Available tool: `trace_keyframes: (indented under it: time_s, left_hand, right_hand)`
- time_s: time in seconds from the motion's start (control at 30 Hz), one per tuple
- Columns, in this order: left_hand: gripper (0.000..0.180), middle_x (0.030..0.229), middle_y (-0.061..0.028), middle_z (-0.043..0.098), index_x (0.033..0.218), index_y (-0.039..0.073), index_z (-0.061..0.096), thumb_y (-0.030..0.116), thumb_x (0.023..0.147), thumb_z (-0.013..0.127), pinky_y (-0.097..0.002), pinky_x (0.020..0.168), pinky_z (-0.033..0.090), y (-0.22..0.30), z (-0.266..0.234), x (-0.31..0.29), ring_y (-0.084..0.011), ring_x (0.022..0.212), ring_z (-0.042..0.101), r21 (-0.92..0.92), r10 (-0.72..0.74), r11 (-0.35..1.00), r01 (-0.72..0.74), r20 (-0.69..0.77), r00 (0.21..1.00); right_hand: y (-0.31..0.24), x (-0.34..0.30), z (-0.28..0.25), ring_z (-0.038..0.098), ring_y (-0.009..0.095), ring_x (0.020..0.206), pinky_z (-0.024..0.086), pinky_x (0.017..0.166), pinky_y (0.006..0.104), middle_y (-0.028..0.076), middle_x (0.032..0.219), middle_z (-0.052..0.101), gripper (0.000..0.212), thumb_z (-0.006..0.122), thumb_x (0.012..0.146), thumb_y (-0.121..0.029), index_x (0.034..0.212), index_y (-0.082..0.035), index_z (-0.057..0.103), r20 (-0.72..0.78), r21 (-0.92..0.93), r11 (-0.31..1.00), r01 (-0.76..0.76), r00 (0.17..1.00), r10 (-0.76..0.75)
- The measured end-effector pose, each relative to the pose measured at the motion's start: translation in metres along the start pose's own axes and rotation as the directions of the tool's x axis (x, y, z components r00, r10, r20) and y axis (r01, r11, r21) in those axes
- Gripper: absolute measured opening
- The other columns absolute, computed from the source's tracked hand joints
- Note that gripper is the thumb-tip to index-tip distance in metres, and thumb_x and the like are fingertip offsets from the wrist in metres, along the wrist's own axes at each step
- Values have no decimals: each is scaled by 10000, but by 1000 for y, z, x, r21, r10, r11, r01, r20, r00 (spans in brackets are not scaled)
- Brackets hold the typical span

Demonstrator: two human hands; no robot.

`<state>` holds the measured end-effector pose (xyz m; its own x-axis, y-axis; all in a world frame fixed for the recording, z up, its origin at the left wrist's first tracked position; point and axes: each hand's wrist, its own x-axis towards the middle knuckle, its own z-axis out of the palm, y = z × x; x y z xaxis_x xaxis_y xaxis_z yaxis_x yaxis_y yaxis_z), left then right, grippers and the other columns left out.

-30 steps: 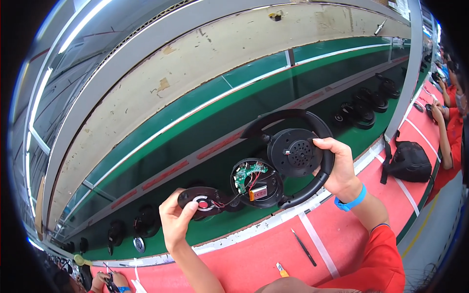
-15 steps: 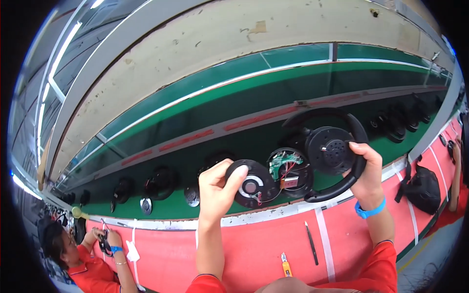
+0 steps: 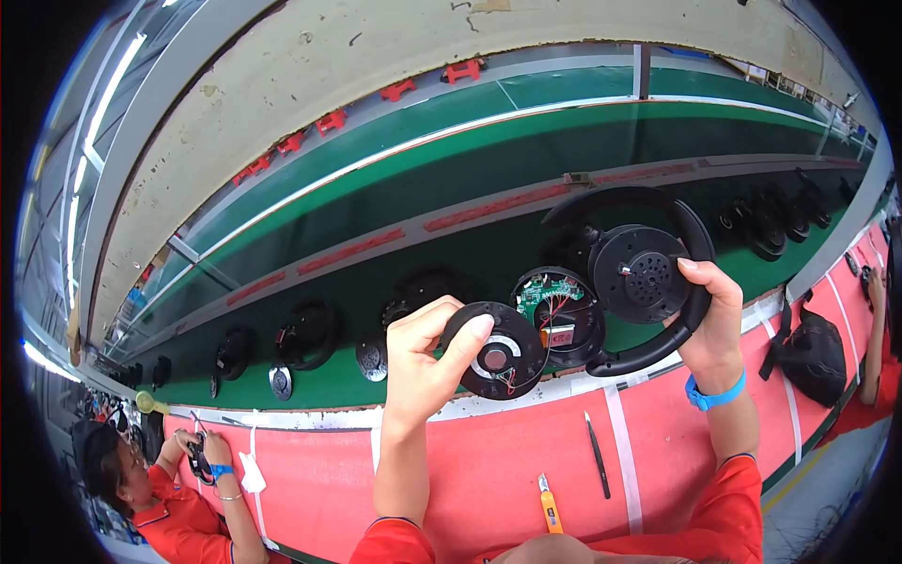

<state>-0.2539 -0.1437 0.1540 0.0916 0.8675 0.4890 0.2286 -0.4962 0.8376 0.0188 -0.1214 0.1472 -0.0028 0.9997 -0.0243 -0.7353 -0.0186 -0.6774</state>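
My left hand [image 3: 425, 362] grips a round black cover [image 3: 522, 350] by its edge, thumb on its face. That cover has a silver disc and a light ring at its middle, with thin wires attached. In my right hand [image 3: 716, 315] is a black toy-like steering wheel [image 3: 642, 268], held at the right side of its rim with the thumb near the perforated hub. Between the hands, an opened round housing [image 3: 588, 352] shows a green circuit board [image 3: 543, 293], red wires and a labelled block [image 3: 559, 336]. Both parts are held above the bench's front strip, over the green belt.
A yellow utility knife [image 3: 551, 508] and black tweezers [image 3: 598, 456] lie on the red bench mat [image 3: 498, 470]. More wheels [image 3: 310, 338] and round covers [image 3: 280, 383] stand along the green belt. A black bag [image 3: 813, 357] sits at right. Co-workers [image 3: 178, 512] flank me.
My view has tilted up a little, showing red objects beyond the belt. The cover has shifted slightly right, closer to the opened housing. Both hands keep their holds.
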Motion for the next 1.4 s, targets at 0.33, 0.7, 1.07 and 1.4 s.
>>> trace_keyframes:
  time_s: [0.33, 0.7, 1.07, 1.4]
  left_hand:
    - [162, 618, -27, 546, 767, -34, 639, 120, 813, 655, -209, 504, 374, -6, 6, 0, -64, 560, 497, 11, 2, 1000, -2, 36, 999]
    - [242, 632, -59, 508, 737, -50, 530, 144, 831, 640, -252, 538, 414, -109, 76, -17, -69, 595, 503, -25, -246, 965, 263, 281, 928]
    - [198, 649, -36, 508, 718, -19, 550, 114, 821, 653, -243, 538, 371, -67, 34, 2, -86, 597, 456, -54, -97, 988, 148, 527, 844]
    - [224, 633, -25, 488, 708, -18, 543, 141, 828, 647, -244, 497, 351, -52, 36, 1, -80, 576, 436, -8, -89, 994, 112, 552, 829]
  right_hand:
    - [-4, -4, 4, 652, 172, 777, 529, 692, 276, 97, 874, 667, 143, 530, 821, -83, 904, 1, 610, -2, -19, 1000, 22, 1000, -22]
    - [-49, 23, -12, 504, 43, 681, 341, 561, 176, -24, 790, 567, 253, 666, 685, -111, 912, -47, 574, 16, -686, 691, 230, 953, -302]
    - [-64, 6, -9, 555, 95, 727, 423, 718, 213, 29, 802, 614, 266, 679, 640, -60, 873, -22, 556, 181, -739, 628, 243, 970, -163]
    - [-64, -1, -3, 559, 92, 719, 425, 705, 208, 27, 800, 616, 268, 681, 635, -64, 871, -32, 558, 187, -741, 624, 248, 969, -163]
